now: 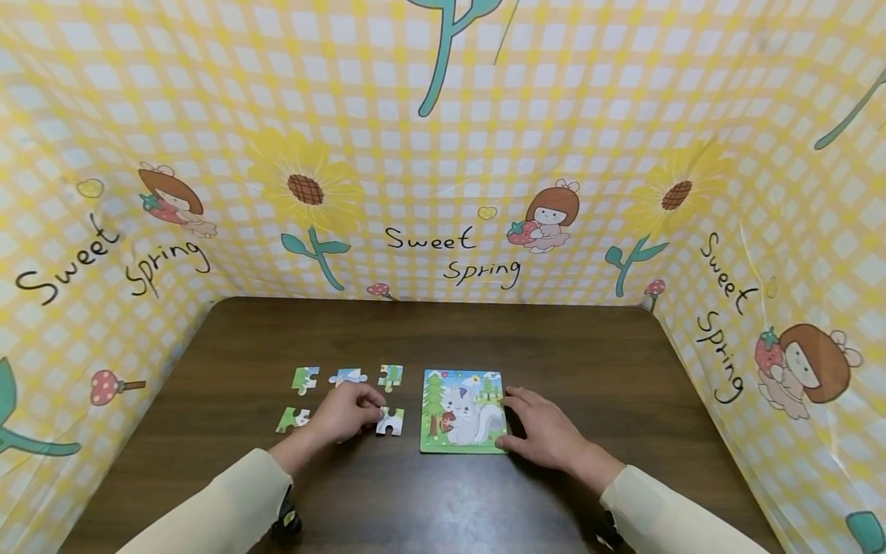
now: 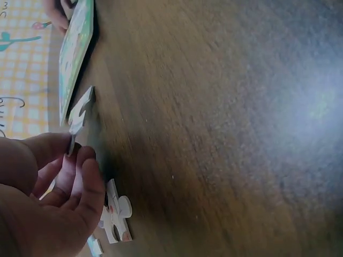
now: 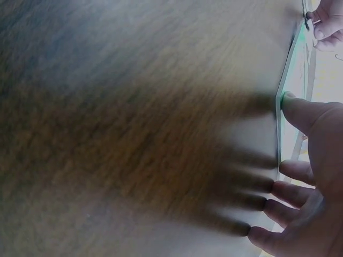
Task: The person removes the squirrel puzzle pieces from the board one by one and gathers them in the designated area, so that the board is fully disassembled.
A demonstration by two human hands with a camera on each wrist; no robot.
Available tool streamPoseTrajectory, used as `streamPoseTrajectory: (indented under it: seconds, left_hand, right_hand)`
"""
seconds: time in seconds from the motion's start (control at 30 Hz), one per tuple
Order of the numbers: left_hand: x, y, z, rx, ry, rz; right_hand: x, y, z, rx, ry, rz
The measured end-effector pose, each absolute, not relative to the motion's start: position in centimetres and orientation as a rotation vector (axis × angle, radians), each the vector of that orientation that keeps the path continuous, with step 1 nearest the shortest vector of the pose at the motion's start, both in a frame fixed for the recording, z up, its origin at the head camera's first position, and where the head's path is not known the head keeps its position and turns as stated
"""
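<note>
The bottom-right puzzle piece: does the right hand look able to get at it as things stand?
Probably not easily: the left hand pinches that piece, and the board lies between it and the right hand.

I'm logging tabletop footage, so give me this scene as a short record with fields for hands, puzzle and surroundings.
Left hand: pinches a puzzle piece
Right hand: touches the right side of the puzzle board
Board picture: a pale squirrel
Loose pieces: three in a far row, others nearer
Table: dark brown
Backdrop: yellow-checked, printed "Sweet Spring"
</note>
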State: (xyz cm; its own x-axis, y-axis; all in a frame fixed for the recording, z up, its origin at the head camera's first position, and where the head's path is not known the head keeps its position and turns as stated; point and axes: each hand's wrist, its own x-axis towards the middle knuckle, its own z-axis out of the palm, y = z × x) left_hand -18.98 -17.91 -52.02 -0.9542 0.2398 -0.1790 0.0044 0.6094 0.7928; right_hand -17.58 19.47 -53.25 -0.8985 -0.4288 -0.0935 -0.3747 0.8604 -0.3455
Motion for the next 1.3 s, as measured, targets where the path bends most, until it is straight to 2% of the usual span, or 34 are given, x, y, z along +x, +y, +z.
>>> streamPoseTrajectory:
  seconds: [0.53, 0.87, 1.07, 1.3]
  left_hand:
    - [-19.3, -16.8, -51.9, 0.232, 2.871, 0.876]
    - [-19.2, -16.2, -51.6, 0.258, 2.899, 0.811]
    - [-19.1, -15.6, -51.3, 0.306, 2.887, 0.855]
    - [-18.6, -14.1, -51.0, 0.566, 2.83, 0.876]
  right_hand:
    - [-17.7, 19.4, -53.4, -0.63, 2.858, -0.45]
    - [-17.5, 19.3, -53.2, -0.605, 2.861, -0.474]
    - [-17.2, 19.2, -52.8, -0.716, 2.876, -0.525]
    - [-16.7, 18.5, -52.2, -0.948, 2.803, -0.555]
